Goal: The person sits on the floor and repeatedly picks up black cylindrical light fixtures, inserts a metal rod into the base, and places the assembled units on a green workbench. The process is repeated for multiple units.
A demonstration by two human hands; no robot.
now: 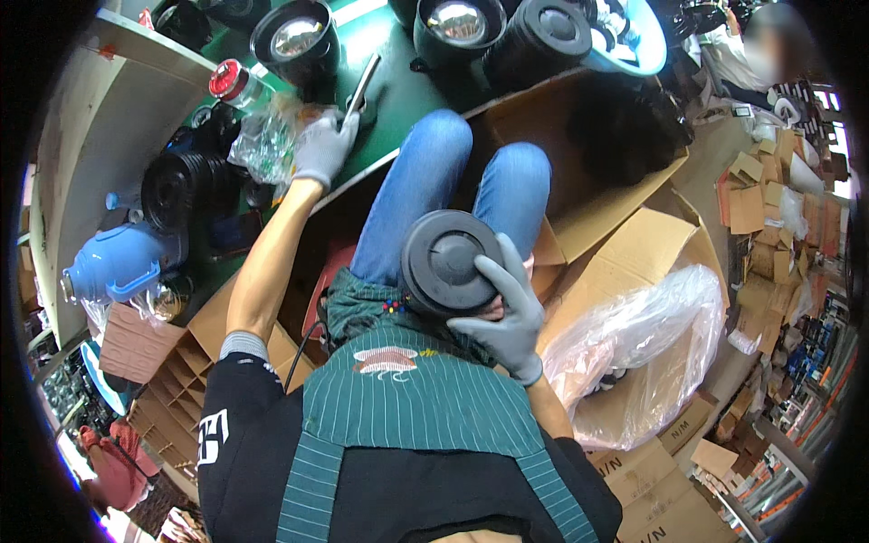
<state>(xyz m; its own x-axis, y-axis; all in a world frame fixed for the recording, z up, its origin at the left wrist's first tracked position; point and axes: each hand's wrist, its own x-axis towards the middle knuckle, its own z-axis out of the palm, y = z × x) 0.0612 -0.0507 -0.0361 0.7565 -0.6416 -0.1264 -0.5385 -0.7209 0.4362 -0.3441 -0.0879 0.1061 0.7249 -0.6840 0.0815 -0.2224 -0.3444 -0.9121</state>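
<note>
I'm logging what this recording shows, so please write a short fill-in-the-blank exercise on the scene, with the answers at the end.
The gray-gloved right hand holds a thick black part whose outline is a ____, not a square.
The gray-gloved left hand holds a slim silvery object over a flat tabletop coloured ____.
A clear plastic sheet covers part of an open brown box made of ____.

Missing words: circle; green; cardboard.

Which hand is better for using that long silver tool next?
Probably the left hand: it's touching the silver tool, while the right hand is busy holding the round black housing.
</note>
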